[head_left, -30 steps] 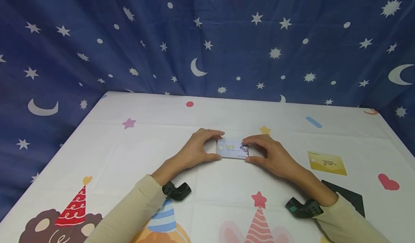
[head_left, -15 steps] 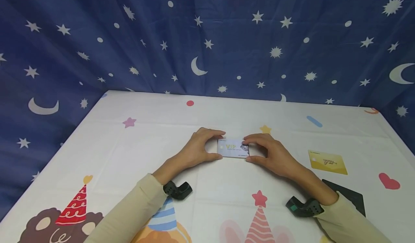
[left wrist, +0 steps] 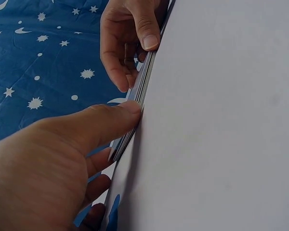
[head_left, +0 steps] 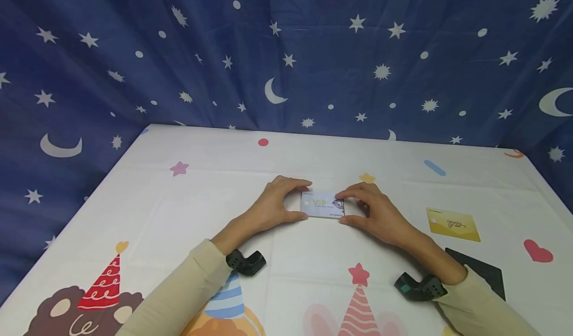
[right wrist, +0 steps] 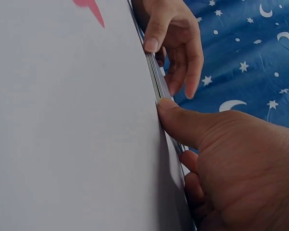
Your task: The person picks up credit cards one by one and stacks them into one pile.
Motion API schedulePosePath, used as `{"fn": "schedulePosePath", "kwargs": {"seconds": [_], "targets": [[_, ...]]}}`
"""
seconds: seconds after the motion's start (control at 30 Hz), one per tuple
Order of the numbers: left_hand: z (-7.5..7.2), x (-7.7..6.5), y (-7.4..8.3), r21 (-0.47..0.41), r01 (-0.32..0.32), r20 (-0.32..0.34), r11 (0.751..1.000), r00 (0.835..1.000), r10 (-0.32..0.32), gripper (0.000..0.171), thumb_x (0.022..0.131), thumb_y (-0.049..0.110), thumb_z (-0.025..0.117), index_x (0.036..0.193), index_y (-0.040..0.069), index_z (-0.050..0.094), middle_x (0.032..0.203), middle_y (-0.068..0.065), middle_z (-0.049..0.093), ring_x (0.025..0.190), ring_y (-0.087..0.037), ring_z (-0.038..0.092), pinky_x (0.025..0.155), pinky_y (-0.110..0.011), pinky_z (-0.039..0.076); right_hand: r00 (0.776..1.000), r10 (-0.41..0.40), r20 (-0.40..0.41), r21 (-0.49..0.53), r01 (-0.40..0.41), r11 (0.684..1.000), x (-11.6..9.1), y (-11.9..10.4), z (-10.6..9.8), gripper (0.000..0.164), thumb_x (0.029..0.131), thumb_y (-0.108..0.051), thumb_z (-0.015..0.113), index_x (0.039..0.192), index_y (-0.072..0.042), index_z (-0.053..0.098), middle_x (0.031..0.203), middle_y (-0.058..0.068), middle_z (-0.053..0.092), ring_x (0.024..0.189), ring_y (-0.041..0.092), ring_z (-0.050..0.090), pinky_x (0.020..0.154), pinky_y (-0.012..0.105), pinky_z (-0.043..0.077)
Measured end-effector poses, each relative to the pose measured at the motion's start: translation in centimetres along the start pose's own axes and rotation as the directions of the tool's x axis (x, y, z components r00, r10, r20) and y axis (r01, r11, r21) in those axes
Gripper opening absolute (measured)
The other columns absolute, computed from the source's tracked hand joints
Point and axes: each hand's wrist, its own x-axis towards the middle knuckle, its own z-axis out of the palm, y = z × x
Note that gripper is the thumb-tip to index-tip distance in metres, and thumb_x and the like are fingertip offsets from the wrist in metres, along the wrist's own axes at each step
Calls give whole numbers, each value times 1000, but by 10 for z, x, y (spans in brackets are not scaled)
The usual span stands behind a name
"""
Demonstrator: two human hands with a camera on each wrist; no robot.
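A neat stack of cards (head_left: 323, 205) lies on the white table between both hands, its top card silver-white with "VIP" printed on it. My left hand (head_left: 268, 204) pinches the stack's left end, thumb on the near edge and fingers on the far edge. At the right end, my right hand (head_left: 376, 211) grips it the same way, thumb near and index finger at the far corner. Several thin layers of the stack (left wrist: 145, 77) show edge-on in the left wrist view, with the left thumb pressed against them. The right thumb (right wrist: 176, 115) presses the same edge in the right wrist view.
A gold card (head_left: 453, 224) lies flat to the right of the right hand. Partly under the right forearm is a flat black item (head_left: 485, 271). The tablecloth (head_left: 215, 157) carries printed party figures, and a blue starry curtain (head_left: 313, 52) hangs behind the table.
The right hand's fingers have shifted slightly, with another finger now showing curled beneath the index finger. The left hand keeps its grip and the stack stays in place.
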Motion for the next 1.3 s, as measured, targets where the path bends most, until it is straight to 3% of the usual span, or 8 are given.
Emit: {"fn": "schedulePosePath", "kwargs": {"seconds": [0.2, 0.73, 1.3], "targets": [[2, 1, 1, -14, -3, -16, 1000, 1000, 2, 69, 72, 19, 85, 133, 13, 55, 116, 3, 64, 112, -16, 46, 95, -40, 31, 1000, -9, -6, -3, 9, 1000, -1, -1, 0, 52, 73, -18, 84, 120, -23, 65, 117, -2, 56, 96, 17, 48, 80, 36, 46], [3, 1, 4, 25, -4, 24, 1000, 1000, 3, 70, 74, 22, 83, 136, 17, 51, 117, 2, 61, 112, -15, 44, 92, -40, 31, 1000, -14, -2, 24, 14, 1000, -3, 1, 0, 51, 74, -19, 84, 121, -22, 63, 126, 0, 55, 116, 22, 46, 89, 43, 45], [2, -1, 1, 20, -20, 15, 1000, 1000, 19, 69, 74, 18, 81, 136, 15, 51, 113, 1, 58, 109, -17, 43, 92, -40, 30, 1000, -11, -9, 12, 11, 1000, -2, 0, 1, 49, 76, -18, 82, 120, -24, 64, 125, -1, 56, 117, 22, 45, 93, 46, 40]]}}
